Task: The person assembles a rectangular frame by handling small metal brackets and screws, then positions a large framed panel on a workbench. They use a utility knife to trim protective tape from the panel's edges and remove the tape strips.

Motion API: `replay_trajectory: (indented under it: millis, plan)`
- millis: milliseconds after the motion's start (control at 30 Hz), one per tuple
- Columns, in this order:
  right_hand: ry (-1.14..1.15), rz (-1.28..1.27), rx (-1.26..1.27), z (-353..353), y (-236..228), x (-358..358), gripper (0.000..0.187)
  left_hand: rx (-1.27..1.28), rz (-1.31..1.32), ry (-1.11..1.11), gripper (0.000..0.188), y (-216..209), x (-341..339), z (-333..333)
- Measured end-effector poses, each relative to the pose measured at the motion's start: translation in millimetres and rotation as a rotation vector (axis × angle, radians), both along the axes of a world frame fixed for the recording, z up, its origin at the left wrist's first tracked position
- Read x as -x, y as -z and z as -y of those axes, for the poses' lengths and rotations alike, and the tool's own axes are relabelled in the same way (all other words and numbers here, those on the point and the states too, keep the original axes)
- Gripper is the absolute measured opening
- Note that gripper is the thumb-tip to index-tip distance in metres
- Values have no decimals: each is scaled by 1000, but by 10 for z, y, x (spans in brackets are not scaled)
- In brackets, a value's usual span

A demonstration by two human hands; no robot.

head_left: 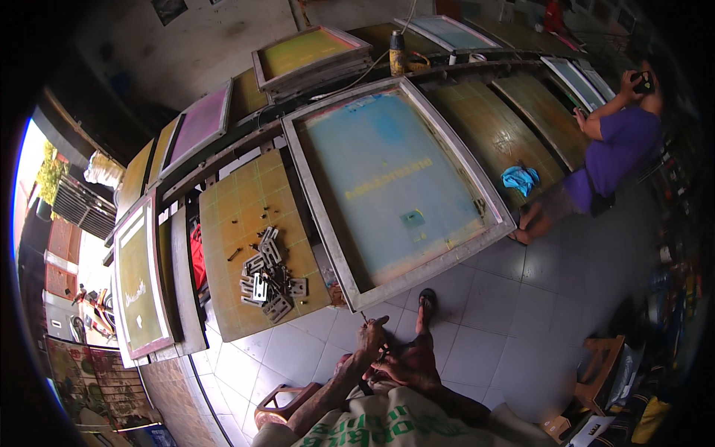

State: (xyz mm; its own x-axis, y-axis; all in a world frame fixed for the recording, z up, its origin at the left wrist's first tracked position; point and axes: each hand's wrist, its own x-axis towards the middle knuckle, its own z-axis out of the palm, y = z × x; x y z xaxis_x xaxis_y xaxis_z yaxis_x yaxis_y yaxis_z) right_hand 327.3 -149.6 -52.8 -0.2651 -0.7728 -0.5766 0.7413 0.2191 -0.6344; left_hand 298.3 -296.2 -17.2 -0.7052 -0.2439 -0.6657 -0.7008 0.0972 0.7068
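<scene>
On the near side of the screen [402,179], the left hand [370,339] has curled fingers with a thin dark piece rising beside them, though I cannot tell from my remote post whether it is gripped; the right hand [391,368], farther from the screen, is too small to read for grasp. I judge them brought together so one can steady the other. Left of the screen, loose metal plates [258,287] and dark fittings [234,254] lie on a board [223,287], heaped toward its near half, probably for reach. Right of the screen, a crumpled cloth [520,179] lies on a second board [484,112], perhaps for wiping; farther right is a co-worker [624,153]. Beyond the screen are an upright bottle [397,56] and a stack [305,52] of frames, likely piled to save room. Lettering: green on the wearer's shirt [395,421], yellow across the screen; I make out no maker's mark.
</scene>
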Motion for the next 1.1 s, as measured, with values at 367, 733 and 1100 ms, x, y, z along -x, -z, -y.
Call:
replay_trajectory:
  millis: [367,733,1100]
  plan:
    - [85,-720,-140,-48,-263,185,22,-1294,-49,-498,35,257,-85,164]
    - [-65,-1255,-162,-105,-679,393,22,-486,-83,-184,34,638,-61,35]
    - [-368,-1268,-355,-398,-1039,784,30,-1240,-99,-504,22,355,-45,113]
